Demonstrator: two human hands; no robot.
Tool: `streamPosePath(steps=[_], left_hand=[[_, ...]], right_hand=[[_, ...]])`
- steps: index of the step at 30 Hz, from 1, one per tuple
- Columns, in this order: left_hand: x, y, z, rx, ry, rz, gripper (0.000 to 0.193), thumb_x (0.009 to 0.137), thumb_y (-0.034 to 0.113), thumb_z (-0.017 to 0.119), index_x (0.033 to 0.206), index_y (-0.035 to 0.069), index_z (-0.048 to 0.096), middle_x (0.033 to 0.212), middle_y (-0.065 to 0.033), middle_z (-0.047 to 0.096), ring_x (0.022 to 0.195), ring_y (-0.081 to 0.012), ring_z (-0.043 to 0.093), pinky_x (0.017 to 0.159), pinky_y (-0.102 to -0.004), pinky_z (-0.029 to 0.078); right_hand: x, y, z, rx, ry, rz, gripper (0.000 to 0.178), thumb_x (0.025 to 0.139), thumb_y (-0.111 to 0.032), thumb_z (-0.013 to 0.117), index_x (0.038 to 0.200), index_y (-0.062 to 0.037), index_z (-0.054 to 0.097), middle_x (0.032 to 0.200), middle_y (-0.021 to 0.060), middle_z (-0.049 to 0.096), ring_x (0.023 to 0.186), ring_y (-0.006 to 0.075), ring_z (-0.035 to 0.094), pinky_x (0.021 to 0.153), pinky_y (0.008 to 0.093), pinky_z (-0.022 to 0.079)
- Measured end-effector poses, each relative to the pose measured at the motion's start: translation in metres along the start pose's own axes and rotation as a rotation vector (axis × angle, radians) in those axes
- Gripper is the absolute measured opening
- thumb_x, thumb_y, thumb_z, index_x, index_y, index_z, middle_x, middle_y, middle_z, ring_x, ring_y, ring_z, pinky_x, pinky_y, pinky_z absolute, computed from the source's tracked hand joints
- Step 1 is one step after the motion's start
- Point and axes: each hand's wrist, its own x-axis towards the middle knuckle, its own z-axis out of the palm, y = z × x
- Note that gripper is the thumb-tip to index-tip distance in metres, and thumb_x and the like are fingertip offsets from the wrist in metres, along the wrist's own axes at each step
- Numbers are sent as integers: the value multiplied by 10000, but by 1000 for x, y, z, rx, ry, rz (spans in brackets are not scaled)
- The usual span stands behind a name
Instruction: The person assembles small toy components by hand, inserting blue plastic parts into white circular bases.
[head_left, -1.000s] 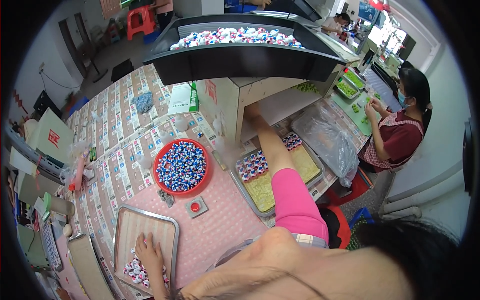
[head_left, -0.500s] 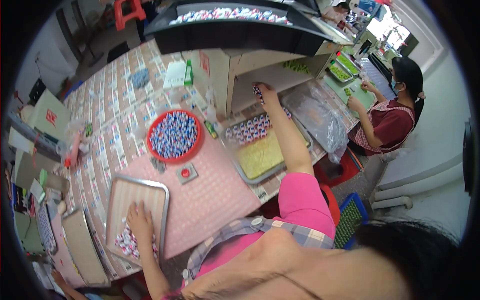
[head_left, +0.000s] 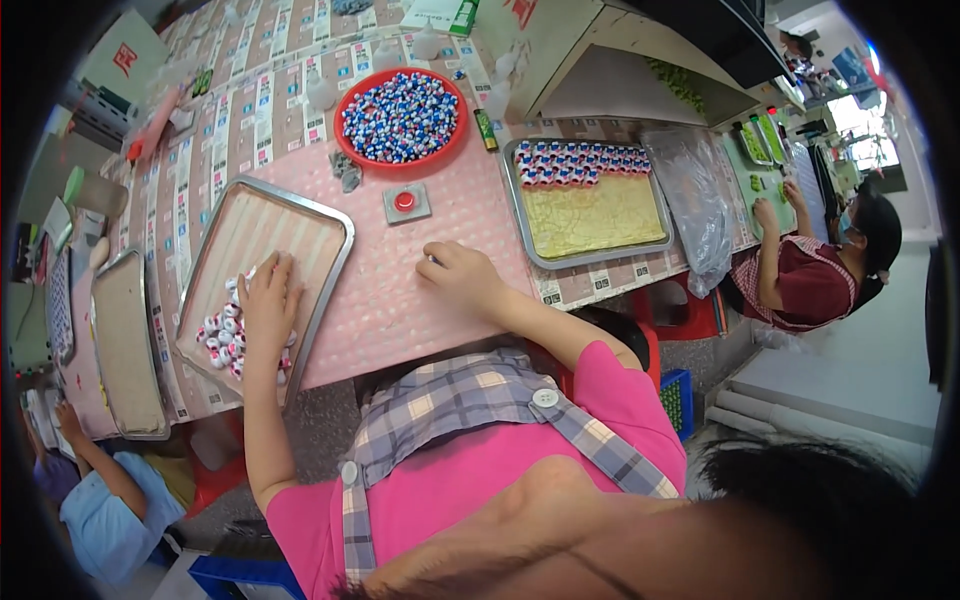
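Note:
My left hand (head_left: 268, 300) lies with its fingers outstretched over a pile of small white pieces with pink and dark marks (head_left: 216, 338), in a shallow metal-rimmed tray (head_left: 225, 215). Over the pink mat (head_left: 375, 290), my right hand (head_left: 462, 280) is closed with curled fingers. A small dark and white bit shows at its fingertips, too little to name. Between the hands and farther off sits a small grey block with a red round top (head_left: 405, 201). To the right, a second metal tray (head_left: 595, 218) has a yellowish bottom, with rows of blue, white and red pieces (head_left: 570, 164) along its far side.
A red round basin (head_left: 462, 128) full of blue, white and red pieces stands beyond the mat. Clear plastic sheeting (head_left: 695, 215) lies right of the second tray. A shelf unit (head_left: 600, 50) rises at the back. A co-worker (head_left: 815, 270) sits at right; another person's arm (head_left: 95, 450) shows at left.
My right hand has come back from beyond the right tray, where it held small dark and white pieces, to the pink mat. My left hand stays over the pile. The view has shifted.

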Motion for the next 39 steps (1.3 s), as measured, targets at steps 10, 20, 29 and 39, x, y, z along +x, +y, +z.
streamPosePath(steps=[10,20,29,39], left_hand=[[0,-3,-3,13,164,-40,281,727,113,590,1007,87,570,941,-80,538,933,-266,483,899,-403,323],[6,29,-11,-562,267,-171,267,758,130,603,1013,56,572,918,-67,582,891,-201,529,851,-327,390],[4,95,14,-2162,-155,-377,307,868,151,510,1143,16,494,1031,-115,585,920,-183,579,779,-295,485],[6,116,22,-2182,-225,-406,261,862,124,503,1107,33,507,989,-69,588,822,-94,560,716,-215,462]], right_hand=[[-1,26,-19,462,-64,152,265,776,-127,531,1025,-55,585,1099,79,566,978,265,496,861,351,370],[22,44,-39,319,-141,210,215,752,-19,551,959,-50,603,932,85,581,900,250,539,778,316,420],[46,33,-29,46,-338,-4,122,679,-98,595,799,-85,583,754,83,523,778,267,520,688,369,427],[53,7,-48,1145,-200,542,166,831,-131,541,950,-17,561,822,43,589,701,100,554,632,227,437]])
